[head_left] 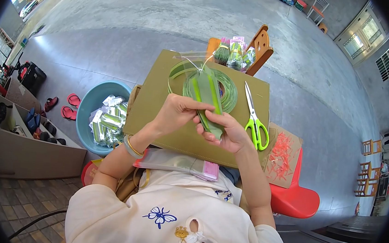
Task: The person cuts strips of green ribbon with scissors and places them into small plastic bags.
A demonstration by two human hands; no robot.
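Coil (230, 95) partly hidden (behind strip (207, 93)), shirt (143, 232) cropped

The table's (146, 103) left gives passing room; held green bundle (208, 91) blocks centre, scissors (252, 116) right.

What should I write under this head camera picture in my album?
Left hand and right hand hold a flat green piece above a green coil, with green-handled scissors nearby.

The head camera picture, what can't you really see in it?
Head view: part of the ribbon coil is hidden behind the green piece in the left hand and right hand.
Head view: any packets deeper in the blue tub are covered by the top packets.
Head view: print on the pink label is too small to read.
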